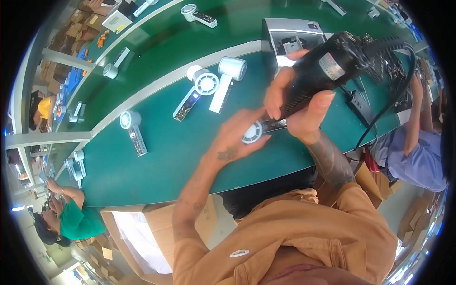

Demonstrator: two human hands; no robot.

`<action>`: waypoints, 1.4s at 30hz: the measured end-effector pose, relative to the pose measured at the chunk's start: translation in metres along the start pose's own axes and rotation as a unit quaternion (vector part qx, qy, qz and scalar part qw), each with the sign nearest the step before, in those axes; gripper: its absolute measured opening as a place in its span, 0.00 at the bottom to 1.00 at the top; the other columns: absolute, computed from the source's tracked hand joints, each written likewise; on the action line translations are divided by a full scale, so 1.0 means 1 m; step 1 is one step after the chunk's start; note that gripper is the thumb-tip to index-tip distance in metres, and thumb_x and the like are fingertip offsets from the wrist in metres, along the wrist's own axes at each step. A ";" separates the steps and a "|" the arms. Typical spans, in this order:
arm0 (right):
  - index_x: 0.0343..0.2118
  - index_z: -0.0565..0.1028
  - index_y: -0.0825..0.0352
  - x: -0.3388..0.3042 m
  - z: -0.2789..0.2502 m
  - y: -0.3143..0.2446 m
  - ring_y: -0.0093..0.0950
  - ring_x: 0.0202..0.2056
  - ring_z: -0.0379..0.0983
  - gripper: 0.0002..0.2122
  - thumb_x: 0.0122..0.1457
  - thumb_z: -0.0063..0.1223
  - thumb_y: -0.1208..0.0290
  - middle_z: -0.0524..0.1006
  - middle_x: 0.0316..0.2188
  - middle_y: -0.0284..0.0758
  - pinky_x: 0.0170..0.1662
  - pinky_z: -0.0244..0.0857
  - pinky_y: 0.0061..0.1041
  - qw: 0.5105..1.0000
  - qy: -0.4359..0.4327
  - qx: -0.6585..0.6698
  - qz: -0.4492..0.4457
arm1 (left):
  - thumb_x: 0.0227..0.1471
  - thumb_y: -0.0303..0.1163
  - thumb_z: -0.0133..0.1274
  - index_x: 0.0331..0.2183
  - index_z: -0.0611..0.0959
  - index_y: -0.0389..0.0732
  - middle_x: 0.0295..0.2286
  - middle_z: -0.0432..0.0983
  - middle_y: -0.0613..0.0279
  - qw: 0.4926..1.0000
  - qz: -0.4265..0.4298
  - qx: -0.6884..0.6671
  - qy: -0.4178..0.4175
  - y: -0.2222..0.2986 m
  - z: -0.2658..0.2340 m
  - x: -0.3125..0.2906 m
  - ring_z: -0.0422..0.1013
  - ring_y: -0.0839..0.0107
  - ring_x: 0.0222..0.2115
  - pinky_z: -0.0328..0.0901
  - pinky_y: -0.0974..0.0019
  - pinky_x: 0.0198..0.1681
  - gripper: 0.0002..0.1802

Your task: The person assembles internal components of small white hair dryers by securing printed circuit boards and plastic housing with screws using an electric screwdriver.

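Observation:
A black corded electric screwdriver [317,76] is gripped in my right hand [306,109], its body slanting down to the left over the green workbench [161,173]. My left hand [235,135] curls around the round white head of a handheld fan [253,133] that lies on the bench. Electronic parts show in the fan's handle, which runs to the right beneath the screwdriver. My right hand and the tool hide the screwdriver's tip and the handle's far end.
More handheld fans, a white one [232,70] and one with exposed electronics [133,130], lie on the bench. A silver-grey machine [289,27] stands behind my right hand. At right are a black power strip [359,108] and a co-worker [413,154]. A cardboard box [183,223] stands below the bench edge.

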State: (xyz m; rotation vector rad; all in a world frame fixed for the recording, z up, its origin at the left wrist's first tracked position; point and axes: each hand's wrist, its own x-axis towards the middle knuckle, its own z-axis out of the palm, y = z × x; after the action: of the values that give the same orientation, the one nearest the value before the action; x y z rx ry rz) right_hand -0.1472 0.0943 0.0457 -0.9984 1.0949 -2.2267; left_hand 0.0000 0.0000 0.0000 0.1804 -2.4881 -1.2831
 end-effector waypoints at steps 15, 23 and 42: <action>0.58 0.53 0.64 -0.004 0.000 -0.008 0.26 0.15 0.64 0.43 0.54 0.38 0.27 0.68 0.20 0.36 0.22 0.62 0.27 1.000 -0.027 -0.003 0.010 | 0.39 0.25 0.67 0.44 0.79 0.37 0.32 0.76 0.55 0.998 0.047 -0.001 0.030 -0.005 -0.001 0.000 0.74 0.58 0.32 0.69 0.62 0.35 0.26; 0.58 0.53 0.65 -0.001 -0.003 -0.006 0.26 0.15 0.64 0.44 0.54 0.38 0.27 0.67 0.19 0.36 0.22 0.62 0.27 1.000 -0.017 0.004 0.004 | 0.43 0.29 0.66 0.49 0.76 0.36 0.35 0.76 0.52 0.999 0.032 0.009 -0.002 -0.005 -0.001 0.000 0.73 0.55 0.35 0.69 0.59 0.37 0.30; 0.56 0.54 0.68 -0.001 0.003 -0.004 0.24 0.14 0.64 0.45 0.54 0.40 0.27 0.69 0.18 0.35 0.20 0.61 0.23 0.999 -0.036 -0.021 0.004 | 0.40 0.26 0.66 0.44 0.78 0.36 0.33 0.75 0.54 0.998 0.052 0.015 0.035 -0.004 0.001 -0.002 0.73 0.57 0.31 0.68 0.61 0.34 0.26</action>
State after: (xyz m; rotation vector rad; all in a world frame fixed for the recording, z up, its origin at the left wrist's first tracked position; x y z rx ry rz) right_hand -0.1444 0.0960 0.0495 -1.0802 1.1174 -2.1521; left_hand 0.0016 -0.0012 -0.0047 0.0998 -2.4258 -1.1784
